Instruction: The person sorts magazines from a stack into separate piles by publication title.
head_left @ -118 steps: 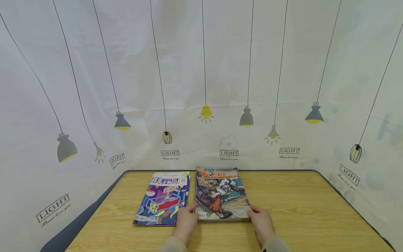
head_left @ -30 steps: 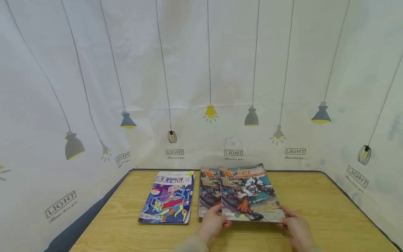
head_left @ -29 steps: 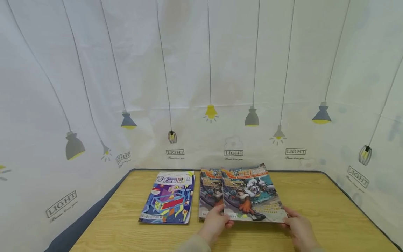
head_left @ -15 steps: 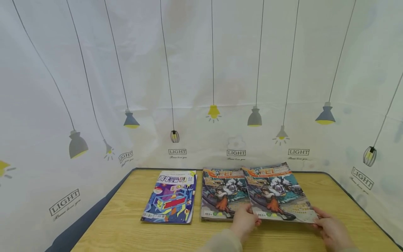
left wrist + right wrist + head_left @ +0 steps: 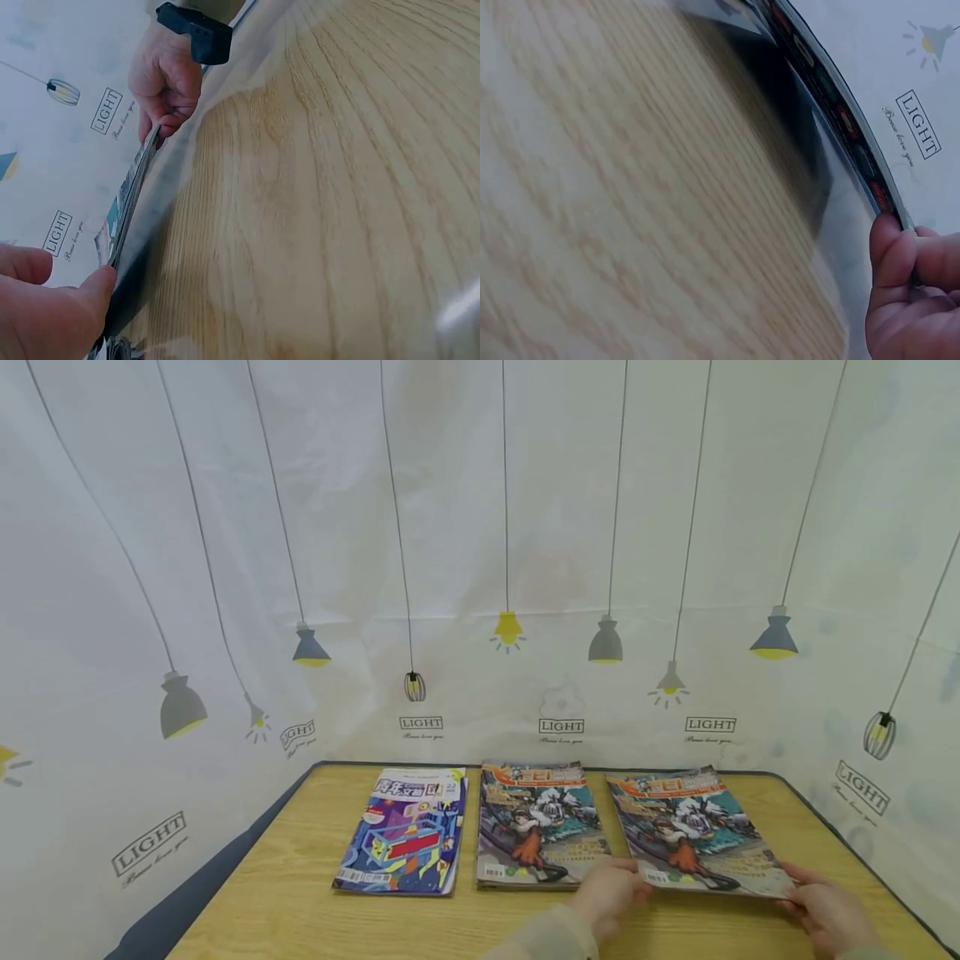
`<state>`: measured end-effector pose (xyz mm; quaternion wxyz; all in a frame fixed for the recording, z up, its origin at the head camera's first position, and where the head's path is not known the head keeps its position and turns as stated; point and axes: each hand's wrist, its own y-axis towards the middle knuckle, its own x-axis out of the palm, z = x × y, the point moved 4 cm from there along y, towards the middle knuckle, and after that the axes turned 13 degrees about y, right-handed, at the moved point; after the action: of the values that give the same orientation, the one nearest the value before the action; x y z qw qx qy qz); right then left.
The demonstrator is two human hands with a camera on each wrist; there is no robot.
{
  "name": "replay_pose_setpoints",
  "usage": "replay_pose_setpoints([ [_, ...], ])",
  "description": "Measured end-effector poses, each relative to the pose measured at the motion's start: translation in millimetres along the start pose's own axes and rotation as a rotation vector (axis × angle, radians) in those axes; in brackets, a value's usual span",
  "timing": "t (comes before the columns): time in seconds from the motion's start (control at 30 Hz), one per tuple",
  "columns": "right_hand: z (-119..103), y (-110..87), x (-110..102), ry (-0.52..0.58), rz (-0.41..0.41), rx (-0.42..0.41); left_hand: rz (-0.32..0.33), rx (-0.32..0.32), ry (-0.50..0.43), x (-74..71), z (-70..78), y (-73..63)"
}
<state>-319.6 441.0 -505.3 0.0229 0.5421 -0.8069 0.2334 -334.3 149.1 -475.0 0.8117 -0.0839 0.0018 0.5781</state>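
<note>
In the head view, a comic-style magazine (image 5: pixel 693 835) with an orange title band lies at the right, between both hands. My left hand (image 5: pixel 611 893) holds its near left corner. At its near right corner my right hand (image 5: pixel 825 910) pinches the edge between thumb and fingers. Both wrist views show the near edge of the magazine (image 5: pixel 847 112) raised, with a dark shadow under it on the table. A look-alike magazine (image 5: pixel 536 827) lies just to the left, on top of a thin stack. Further left is a purple magazine (image 5: pixel 405 835) with a white title area.
The wood-grain table (image 5: pixel 277 893) ends at a dark edge along the back and sides. A pale curtain (image 5: pixel 450 527) printed with hanging lamps surrounds it. A dark wrist device (image 5: pixel 202 34) sits on the right arm.
Both hands have moved right with the upper comic-style magazine, off its look-alike, which is now fully uncovered. The far edge of the carried magazine has come down. The purple magazine has stayed put.
</note>
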Motion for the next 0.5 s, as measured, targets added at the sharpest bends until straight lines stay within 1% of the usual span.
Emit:
replay_pose_setpoints([
  [0.13, 0.2, 5.9, -5.9, 0.014, 0.022, -0.014, -0.051, 0.018, -0.021, 4.7, -3.6, -1.0],
  [0.2, 0.8, 9.5, -9.3, 0.023, 0.041, -0.031, -0.069, 0.02, -0.056, 6.7, -5.2, -0.6],
  [0.33, 1.8, 16.9, -15.0, 0.015, 0.141, -0.055, -0.097, 0.012, -0.122, 10.0, -6.2, -0.3],
  [0.43, 1.9, 19.0, -16.6, -0.04, 0.201, -0.085, -0.115, -0.024, -0.137, 10.5, -6.9, -1.5],
  [0.5, 0.9, 18.7, -16.4, -0.099, 0.226, -0.112, -0.112, -0.037, -0.117, 9.5, -6.5, -2.9],
])
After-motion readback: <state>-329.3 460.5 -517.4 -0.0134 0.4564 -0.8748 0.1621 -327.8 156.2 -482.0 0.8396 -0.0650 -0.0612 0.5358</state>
